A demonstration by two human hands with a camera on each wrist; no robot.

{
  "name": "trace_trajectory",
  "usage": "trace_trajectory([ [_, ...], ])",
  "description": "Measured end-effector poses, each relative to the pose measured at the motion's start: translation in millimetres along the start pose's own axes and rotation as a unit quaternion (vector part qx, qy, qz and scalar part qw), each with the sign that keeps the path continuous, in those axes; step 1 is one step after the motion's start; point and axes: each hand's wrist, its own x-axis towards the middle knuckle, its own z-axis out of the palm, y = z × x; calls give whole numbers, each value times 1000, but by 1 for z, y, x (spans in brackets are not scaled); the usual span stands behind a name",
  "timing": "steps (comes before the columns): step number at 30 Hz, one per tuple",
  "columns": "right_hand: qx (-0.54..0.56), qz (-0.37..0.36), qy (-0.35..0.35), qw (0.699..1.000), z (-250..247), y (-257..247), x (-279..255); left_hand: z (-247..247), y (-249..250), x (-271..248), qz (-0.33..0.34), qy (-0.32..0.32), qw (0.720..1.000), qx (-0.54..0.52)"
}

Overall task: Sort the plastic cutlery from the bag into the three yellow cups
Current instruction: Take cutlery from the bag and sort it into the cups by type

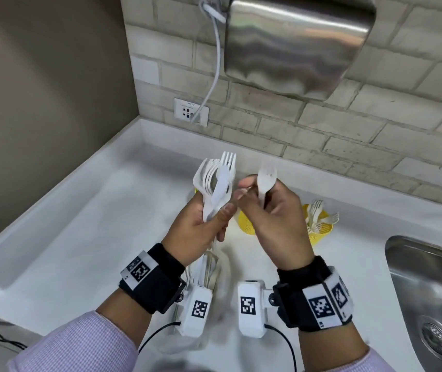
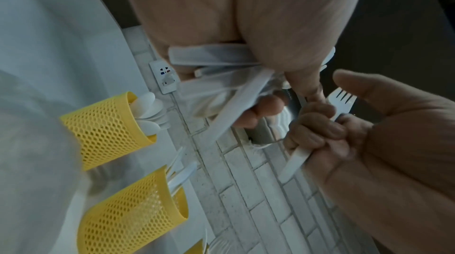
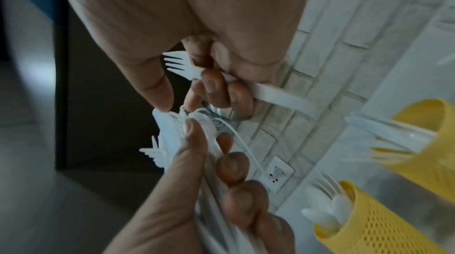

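My left hand grips a bundle of white plastic cutlery, mostly forks with their tines up, above the counter. My right hand holds a single white fork under its curled fingers, while its thumb and forefinger reach to the bundle. In the right wrist view the fork lies across the fingers and the thumb tip meets the bundle. Three yellow mesh cups stand behind: one with forks, one half hidden, and a sliver of one. The clear bag lies below my wrists.
A steel sink is sunk into the white counter at the right. A steel hand dryer hangs on the brick wall, its cord running to a socket. The left wrist view shows cups with spoons and knives.
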Motion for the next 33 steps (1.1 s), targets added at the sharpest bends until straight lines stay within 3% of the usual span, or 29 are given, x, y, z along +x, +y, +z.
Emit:
trace_trajectory([
  [2, 18, -1, -34, 999, 5, -4, 0, 1, 2, 0, -2, -13, 1000, -17],
  [8, 2, -10, -16, 1000, 8, -5, 1, -2, 6, -2, -5, -46, 999, -6],
  [15, 27, 14, 36, 999, 10, 10, 4, -5, 10, -5, -29, -6, 998, -49],
  [19, 106, 87, 33, 990, 15, 16, 5, -4, 14, -3, -26, 22, 998, -49],
  [26, 23, 43, 15, 999, 26, 17, 1, 6, 21, -2, -11, 27, 999, -43],
  [33, 4, 62, 29, 998, 26, 16, 5, 7, 18, 0, 9, 18, 1000, 0],
])
